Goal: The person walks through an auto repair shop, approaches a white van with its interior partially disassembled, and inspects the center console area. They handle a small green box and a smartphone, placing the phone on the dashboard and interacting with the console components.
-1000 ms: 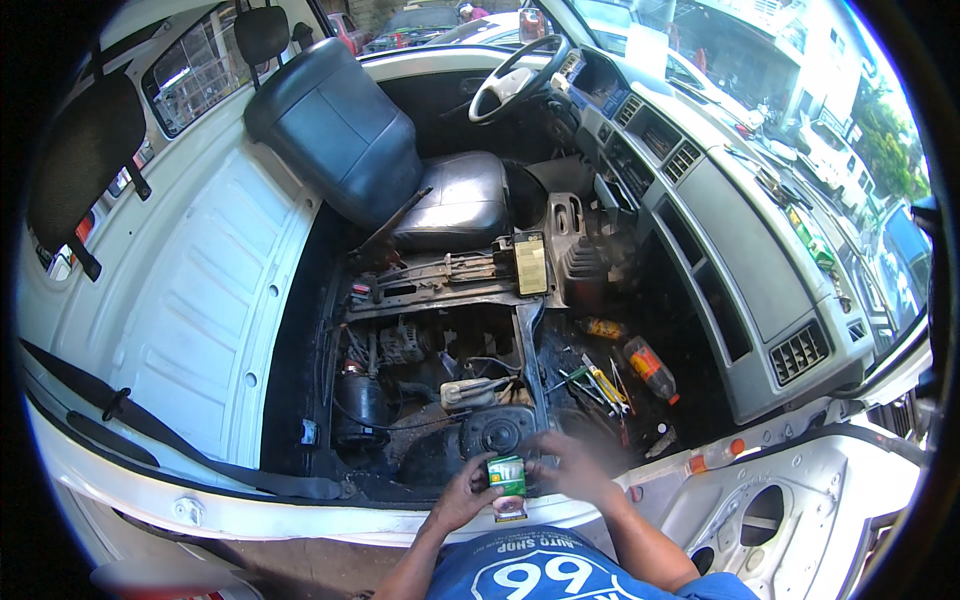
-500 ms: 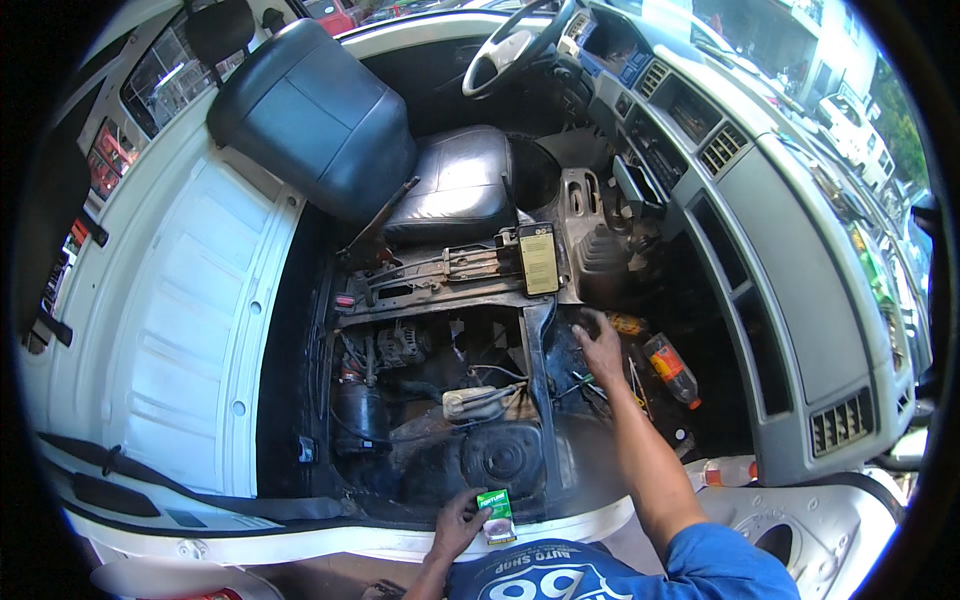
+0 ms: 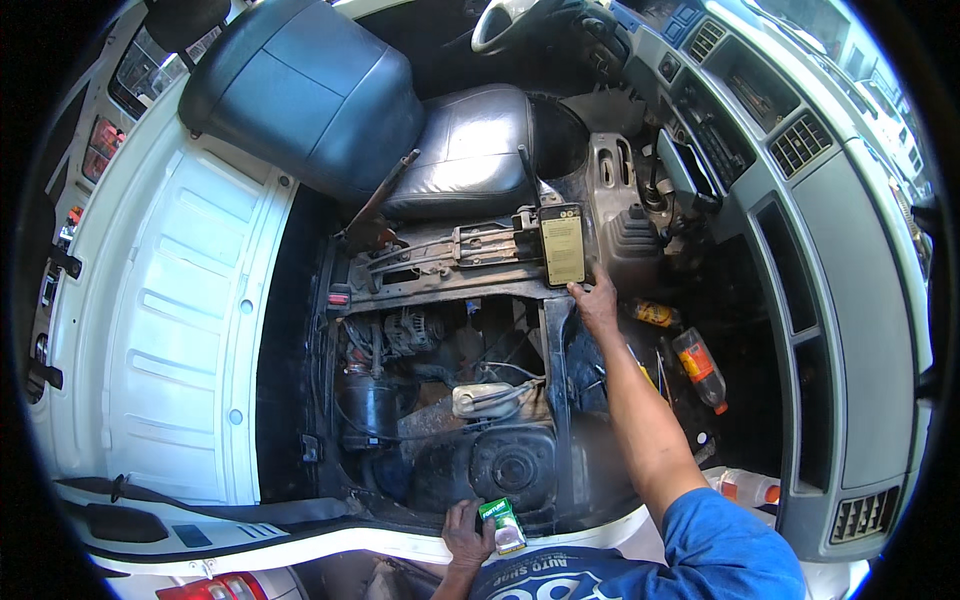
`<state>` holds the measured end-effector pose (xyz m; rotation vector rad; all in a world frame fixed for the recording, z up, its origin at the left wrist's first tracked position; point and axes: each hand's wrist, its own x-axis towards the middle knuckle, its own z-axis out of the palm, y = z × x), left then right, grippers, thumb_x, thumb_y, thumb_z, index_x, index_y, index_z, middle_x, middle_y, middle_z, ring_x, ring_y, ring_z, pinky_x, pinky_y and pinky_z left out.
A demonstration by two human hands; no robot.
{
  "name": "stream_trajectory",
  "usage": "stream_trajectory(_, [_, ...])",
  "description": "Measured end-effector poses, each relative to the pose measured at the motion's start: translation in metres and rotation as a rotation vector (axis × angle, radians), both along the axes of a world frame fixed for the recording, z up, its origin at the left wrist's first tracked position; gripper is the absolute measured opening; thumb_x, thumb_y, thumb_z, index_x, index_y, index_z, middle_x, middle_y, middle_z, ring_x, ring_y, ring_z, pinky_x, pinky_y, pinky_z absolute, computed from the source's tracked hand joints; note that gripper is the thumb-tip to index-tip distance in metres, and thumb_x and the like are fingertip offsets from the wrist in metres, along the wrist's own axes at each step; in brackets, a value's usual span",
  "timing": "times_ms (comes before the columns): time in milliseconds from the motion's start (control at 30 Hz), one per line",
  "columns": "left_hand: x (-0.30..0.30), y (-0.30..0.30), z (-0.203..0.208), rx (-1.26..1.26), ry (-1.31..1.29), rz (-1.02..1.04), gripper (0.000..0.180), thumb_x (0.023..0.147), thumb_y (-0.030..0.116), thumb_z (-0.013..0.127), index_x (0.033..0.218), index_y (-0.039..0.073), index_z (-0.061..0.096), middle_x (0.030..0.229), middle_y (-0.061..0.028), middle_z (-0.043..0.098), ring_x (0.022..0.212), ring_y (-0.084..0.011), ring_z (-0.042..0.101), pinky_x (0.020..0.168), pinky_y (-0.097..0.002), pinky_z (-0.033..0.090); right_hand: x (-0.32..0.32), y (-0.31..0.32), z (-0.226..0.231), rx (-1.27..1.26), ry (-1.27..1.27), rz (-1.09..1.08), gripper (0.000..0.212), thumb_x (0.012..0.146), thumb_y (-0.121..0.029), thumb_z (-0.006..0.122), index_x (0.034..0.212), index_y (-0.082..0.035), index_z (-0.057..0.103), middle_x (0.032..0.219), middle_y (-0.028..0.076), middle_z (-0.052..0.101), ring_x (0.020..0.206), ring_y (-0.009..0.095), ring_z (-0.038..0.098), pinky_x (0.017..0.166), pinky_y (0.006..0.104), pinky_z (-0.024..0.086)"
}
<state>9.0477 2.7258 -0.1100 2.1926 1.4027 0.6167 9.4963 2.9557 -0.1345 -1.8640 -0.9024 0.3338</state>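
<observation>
At the lower right corner of a phone [image 3: 562, 245], my right hand [image 3: 599, 308] has its thumb and fingers closed on the edge. The phone has a dark frame and a lit yellowish screen, and it lies on the metal seat base. My left hand [image 3: 467, 535] rests at the near door sill with fingers curled. It is against the left edge of a small green and white cigarette pack [image 3: 503, 527] and appears to grip it; part of the grip is hidden. Between my hands lies the open engine bay [image 3: 430, 400], with a pale plastic reservoir [image 3: 490, 400] inside.
Beyond the bay, a black driver's seat [image 3: 470, 140] stands by the steering wheel [image 3: 500, 28]. The gear lever boot [image 3: 633, 235] is right of the phone. Bottles [image 3: 700, 370] and thin tools lie in the right footwell. The grey dashboard [image 3: 860, 260] bounds the right side.
My right hand has moved up and left from above the footwell side to the phone's lower corner. My left hand stays beside the cigarette pack. The view has shifted slightly.
</observation>
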Motion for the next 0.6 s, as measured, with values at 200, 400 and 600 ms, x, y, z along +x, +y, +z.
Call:
stream_trajectory(200, [0.004,0.004,0.001,0.014,0.006,-0.012,0.042,0.084,0.038,0.07,0.111,0.006,0.071,0.107,-0.0168,0.064,0.096,-0.0376,0.064,0.082,-0.0474,0.053,-0.005,0.006,-0.004,-0.005,-0.014,-0.066,0.048,0.078,-0.021,0.079,0.114,0.004,0.059,0.116,0.029,0.064,0.114,0.045,0.06,0.1,0.0472,0.047])
stream_trajectory(400, [-0.008,-0.001,-0.003,-0.002,-0.004,-0.007,0.042,0.084,0.039,0.07,0.11,0.006,0.07,0.107,-0.0177,0.064,0.096,-0.0385,0.064,0.082,-0.0483,0.053,-0.004,0.012,-0.012,0.014,-0.016,-0.089,0.051,0.078,-0.02,0.078,0.119,0.004,0.059,0.119,0.029,0.064,0.115,0.045,0.061,0.101,0.0462,0.047])
stream_trajectory(600, [0.006,0.004,0.003,-0.036,-0.018,0.006,0.04,0.085,0.038,0.068,0.109,0.005,0.071,0.106,-0.0194,0.065,0.095,-0.04,0.064,0.083,-0.0494,0.052,-0.002,0.003,-0.002,0.015,0.055,-0.078,0.057,0.081,-0.015,0.072,0.134,0.003,0.057,0.129,0.026,0.064,0.121,0.039,0.062,0.107,0.0419,0.046])
